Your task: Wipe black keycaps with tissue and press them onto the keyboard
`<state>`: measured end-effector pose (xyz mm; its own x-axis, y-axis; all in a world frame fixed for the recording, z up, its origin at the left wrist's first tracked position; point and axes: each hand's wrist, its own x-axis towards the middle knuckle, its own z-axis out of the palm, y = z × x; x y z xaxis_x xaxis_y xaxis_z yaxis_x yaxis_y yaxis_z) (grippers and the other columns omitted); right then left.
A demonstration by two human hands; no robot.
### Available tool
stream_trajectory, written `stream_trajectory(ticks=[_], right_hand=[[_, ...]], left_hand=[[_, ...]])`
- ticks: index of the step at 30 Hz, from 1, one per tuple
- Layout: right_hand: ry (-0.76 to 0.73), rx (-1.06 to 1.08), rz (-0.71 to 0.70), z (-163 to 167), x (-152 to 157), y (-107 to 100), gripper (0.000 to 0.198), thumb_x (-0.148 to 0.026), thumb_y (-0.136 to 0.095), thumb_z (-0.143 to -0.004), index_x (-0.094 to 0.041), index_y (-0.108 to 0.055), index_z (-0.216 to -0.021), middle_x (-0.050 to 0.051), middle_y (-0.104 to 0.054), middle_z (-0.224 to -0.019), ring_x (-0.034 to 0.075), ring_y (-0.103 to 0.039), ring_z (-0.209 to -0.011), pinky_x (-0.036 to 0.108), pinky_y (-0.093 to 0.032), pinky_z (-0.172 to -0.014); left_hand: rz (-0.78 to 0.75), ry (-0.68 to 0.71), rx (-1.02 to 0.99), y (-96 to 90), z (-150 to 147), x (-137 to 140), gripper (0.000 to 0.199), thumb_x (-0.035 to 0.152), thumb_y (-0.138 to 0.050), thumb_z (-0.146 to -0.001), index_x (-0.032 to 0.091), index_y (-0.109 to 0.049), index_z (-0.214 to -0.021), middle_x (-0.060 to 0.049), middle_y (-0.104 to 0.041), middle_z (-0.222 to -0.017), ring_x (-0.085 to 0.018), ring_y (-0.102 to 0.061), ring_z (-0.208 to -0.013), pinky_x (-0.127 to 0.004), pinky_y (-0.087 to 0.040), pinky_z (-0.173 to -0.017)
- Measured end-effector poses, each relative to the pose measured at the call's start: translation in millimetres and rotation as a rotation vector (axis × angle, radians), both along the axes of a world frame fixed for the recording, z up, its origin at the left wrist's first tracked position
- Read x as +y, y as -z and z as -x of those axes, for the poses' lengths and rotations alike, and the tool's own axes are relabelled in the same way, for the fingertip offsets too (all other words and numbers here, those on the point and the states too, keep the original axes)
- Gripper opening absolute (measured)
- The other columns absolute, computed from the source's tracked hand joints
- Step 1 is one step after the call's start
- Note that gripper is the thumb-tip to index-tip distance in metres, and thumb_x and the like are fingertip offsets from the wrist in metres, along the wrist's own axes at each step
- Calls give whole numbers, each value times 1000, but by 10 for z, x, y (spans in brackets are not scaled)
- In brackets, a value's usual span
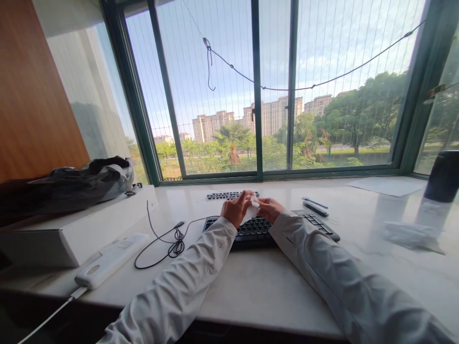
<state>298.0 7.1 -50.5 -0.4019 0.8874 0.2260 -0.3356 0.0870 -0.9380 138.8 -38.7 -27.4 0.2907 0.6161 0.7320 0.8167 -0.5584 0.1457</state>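
Note:
Both hands meet above a black keyboard (pixel 256 239) that lies on the white counter. My left hand (pixel 234 210) is closed, fingers pinching a crumpled white tissue (pixel 250 213). From the other side, my right hand (pixel 271 209) grips the same tissue with its fingertips. The tissue hangs down a little over the keys, and my sleeves hide parts of the keyboard. Behind the hands, rows of loose black keycaps (pixel 217 196) lie on the counter, partly covered by my left hand.
The keyboard's cable (pixel 176 246) is coiled at the left. Beyond it are a white power strip (pixel 111 260) and a white box (pixel 71 239) with a black bag (pixel 82 184) on top. Rightward lie pens (pixel 315 209), a plastic bag (pixel 412 235), paper (pixel 385 185) and a dark cylinder (pixel 442 177).

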Motion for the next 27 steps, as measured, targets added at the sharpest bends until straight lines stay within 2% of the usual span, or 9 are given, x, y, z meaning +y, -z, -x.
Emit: stream_trajectory(ticks=[3,8,13,18,24,27], right_hand=[[-78,-9,4,-26,-7,-5,35,-35,-76,-63,-11,-70,-88,6,-70,-75,15,-65,-68,25,-51,-67],[-23,-24,-10,-22,14,10,34,-34,-75,-64,-10,-70,-89,7,-70,-75,18,-66,-73,30,-51,-72],[-22,8,-6,7,63,31,36,-34,-76,-62,-10,-70,-87,8,-70,-75,18,-66,-69,29,-53,-68],[97,13,-2,52,104,50,36,-36,-78,-60,-11,-71,-85,6,-69,-69,17,-64,-63,27,-52,-60],[251,23,25,65,158,74,42,-39,-84,-45,-13,-74,-77,3,-66,-61,13,-58,-52,24,-47,-50],[289,24,13,61,191,102,44,-41,-83,-43,-12,-74,-75,2,-64,-57,10,-54,-48,23,-44,-47]], left_hand=[[-9,-16,35,19,15,8,29,41,-43,-91,29,-50,-115,4,-70,-101,-13,-66,-82,-19,-45,-65],[11,-61,41,37,1,9,30,42,-44,-90,31,-52,-117,3,-70,-99,-13,-66,-82,-18,-44,-65],[23,-78,6,19,-27,-3,30,41,-47,-89,30,-53,-116,2,-71,-97,-13,-66,-81,-18,-44,-65],[36,-79,-20,10,-26,12,36,43,-51,-86,28,-51,-119,0,-70,-99,-12,-65,-73,-19,-44,-66],[-40,-50,-71,21,-13,30,35,45,-50,-86,28,-53,-116,1,-71,-96,-12,-65,-67,-20,-44,-63],[-44,-32,-72,29,-18,33,33,43,-52,-86,27,-54,-114,2,-71,-96,-12,-65,-65,-20,-44,-62]])
